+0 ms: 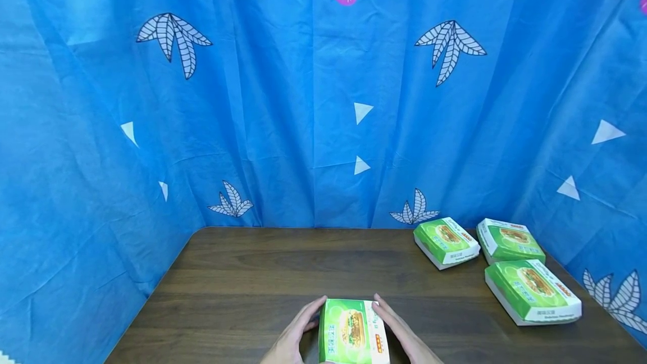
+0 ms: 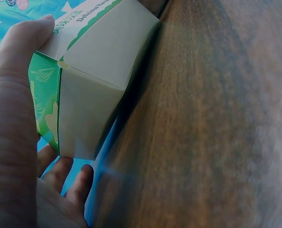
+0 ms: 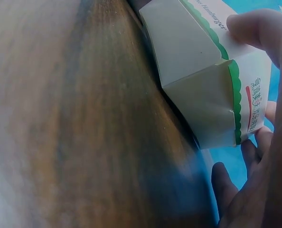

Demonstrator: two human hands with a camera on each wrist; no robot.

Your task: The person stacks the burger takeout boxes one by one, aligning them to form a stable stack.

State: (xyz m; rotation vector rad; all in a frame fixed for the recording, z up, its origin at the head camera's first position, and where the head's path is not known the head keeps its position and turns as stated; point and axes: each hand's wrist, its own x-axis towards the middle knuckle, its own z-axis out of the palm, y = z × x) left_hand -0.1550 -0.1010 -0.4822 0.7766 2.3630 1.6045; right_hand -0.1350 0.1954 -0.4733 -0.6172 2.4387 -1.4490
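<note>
A green and white hamburger box [image 1: 349, 327] with a burger picture on its lid is at the table's near edge in the head view. My left hand [image 1: 295, 335] grips its left side, and my right hand [image 1: 404, 335] grips its right side. The left wrist view has the left thumb [image 2: 27, 42] on the box's white printed face, with fingers [image 2: 60, 173] at the opposite side. Likewise, in the right wrist view, the right thumb [image 3: 252, 28] presses the printed face and fingers [image 3: 251, 156] reach behind. Whether the box touches the table I cannot tell.
Three similar hamburger boxes lie at the table's right side: one [image 1: 447, 240] toward the back, another [image 1: 510, 240] at the back right, a third [image 1: 533, 291] nearer. The dark wooden table [image 1: 242, 285] is bordered by a blue patterned curtain [image 1: 283, 100] behind and at both sides.
</note>
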